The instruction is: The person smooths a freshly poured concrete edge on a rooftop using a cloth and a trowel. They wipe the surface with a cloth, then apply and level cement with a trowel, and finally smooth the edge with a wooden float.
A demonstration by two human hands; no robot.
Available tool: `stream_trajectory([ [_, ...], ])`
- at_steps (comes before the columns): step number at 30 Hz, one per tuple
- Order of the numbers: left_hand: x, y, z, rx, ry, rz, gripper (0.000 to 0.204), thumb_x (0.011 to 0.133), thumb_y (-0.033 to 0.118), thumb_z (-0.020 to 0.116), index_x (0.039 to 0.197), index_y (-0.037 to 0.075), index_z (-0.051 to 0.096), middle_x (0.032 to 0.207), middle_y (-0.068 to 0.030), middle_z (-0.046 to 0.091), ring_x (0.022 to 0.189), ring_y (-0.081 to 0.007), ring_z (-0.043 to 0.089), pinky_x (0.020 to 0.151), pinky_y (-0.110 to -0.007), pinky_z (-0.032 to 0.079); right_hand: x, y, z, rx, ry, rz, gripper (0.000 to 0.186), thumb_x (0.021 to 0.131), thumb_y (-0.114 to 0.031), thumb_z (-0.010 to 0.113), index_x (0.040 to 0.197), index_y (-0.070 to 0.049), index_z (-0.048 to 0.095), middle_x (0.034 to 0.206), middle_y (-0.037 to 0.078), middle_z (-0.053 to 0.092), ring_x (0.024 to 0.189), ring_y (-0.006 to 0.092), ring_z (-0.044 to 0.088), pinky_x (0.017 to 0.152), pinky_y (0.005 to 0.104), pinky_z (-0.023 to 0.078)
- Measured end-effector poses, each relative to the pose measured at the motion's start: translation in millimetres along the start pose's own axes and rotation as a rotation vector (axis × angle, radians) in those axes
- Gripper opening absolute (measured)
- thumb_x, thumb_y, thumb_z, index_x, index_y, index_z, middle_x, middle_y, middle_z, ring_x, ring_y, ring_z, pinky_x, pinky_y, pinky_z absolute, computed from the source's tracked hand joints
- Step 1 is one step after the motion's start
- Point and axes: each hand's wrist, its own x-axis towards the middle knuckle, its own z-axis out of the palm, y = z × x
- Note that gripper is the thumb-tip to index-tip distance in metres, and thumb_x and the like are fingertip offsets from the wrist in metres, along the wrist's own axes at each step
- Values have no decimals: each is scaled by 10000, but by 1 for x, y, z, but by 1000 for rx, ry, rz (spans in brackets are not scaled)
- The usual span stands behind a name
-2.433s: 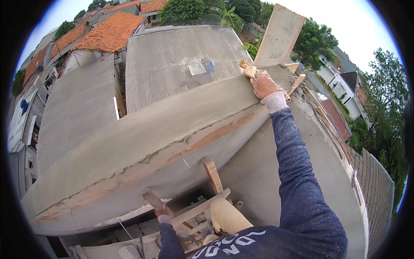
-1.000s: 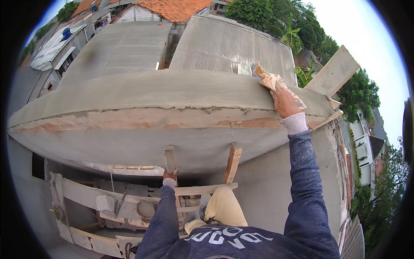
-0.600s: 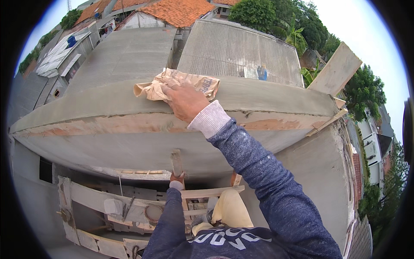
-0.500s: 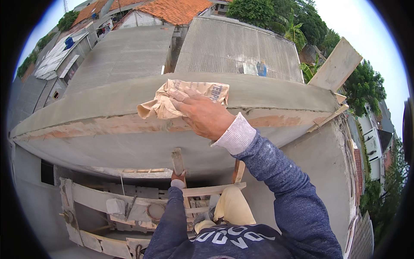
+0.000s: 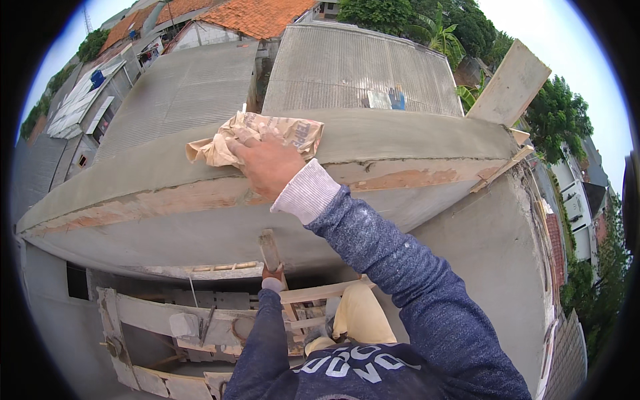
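Note:
My right hand (image 5: 268, 163) presses a crumpled brown paper sack (image 5: 217, 145) onto the smooth grey mortar top of the wall (image 5: 400, 139). The fingers are bent over the paper, which spreads out on both sides of them. Along the near edge of the wall runs a rough strip (image 5: 407, 177) with orange-brown patches. Lower down, my left hand (image 5: 272, 274) is wrapped round an upright wooden post (image 5: 269, 247) that stands close to the wall's near face.
Below me is a scaffold of planks (image 5: 150, 310), with a pale block (image 5: 185, 325) on it. A wide board (image 5: 510, 83) juts up at the wall's right end. Beyond the wall lie corrugated roofs (image 5: 360, 70); a blue glove-like thing (image 5: 397, 99) rests on one.
My right hand has slid to the left along the wall top with the paper sack under it. My left hand stays on the post. The view has shifted slightly.

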Motion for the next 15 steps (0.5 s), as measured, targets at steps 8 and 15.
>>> stream_trajectory([
  [8,-8,5,-3,12,8,-33,545,747,212,824,1193,13,581,1048,-158,693,944,-277,674,828,-375,518,-190,203,-107,-254,-25,734,372,984,-203,482,1282,18,507,1146,251,622,1049,411,597,879,486,483],
  [15,-15,11,2,8,1,-19,558,761,187,807,1233,25,559,1076,-138,681,970,-266,657,855,-380,514,-93,174,-63,-145,-82,688,377,995,-285,460,1185,29,547,1055,294,635,999,459,599,864,517,468],
])
